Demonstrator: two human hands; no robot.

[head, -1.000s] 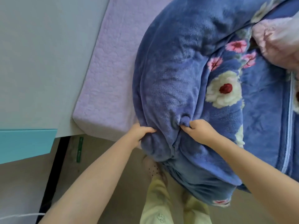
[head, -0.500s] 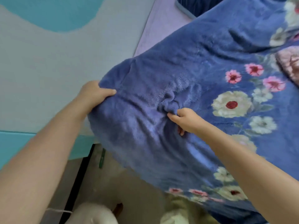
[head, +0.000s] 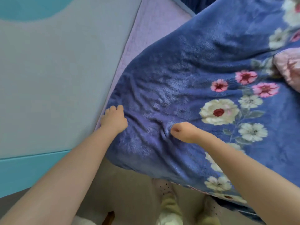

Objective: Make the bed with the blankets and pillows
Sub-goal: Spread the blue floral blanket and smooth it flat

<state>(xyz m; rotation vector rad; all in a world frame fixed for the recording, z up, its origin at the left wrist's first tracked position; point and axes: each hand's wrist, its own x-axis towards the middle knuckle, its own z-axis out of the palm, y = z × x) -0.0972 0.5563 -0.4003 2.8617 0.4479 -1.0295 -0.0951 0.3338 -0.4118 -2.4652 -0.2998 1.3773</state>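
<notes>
Since a second ago, when it sat bunched in a hump at the bed's foot, the plush blue floral fleece blanket [head: 186, 82] has been drawn out flatter over the lilac quilted mattress cover [head: 155, 25], so spreading is underway. One blanket shows, plus one pink quilted bundle [head: 289, 69] at right. Two hands work: left hand [head: 113, 119] clutches the blanket's corner, right hand [head: 183, 131] pinches a fold.

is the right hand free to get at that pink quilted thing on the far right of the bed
Probably not yet: the right hand is pinching a fold of the blue blanket. Nothing lies between it and the pink bedding, but it would have to let go first.
</notes>
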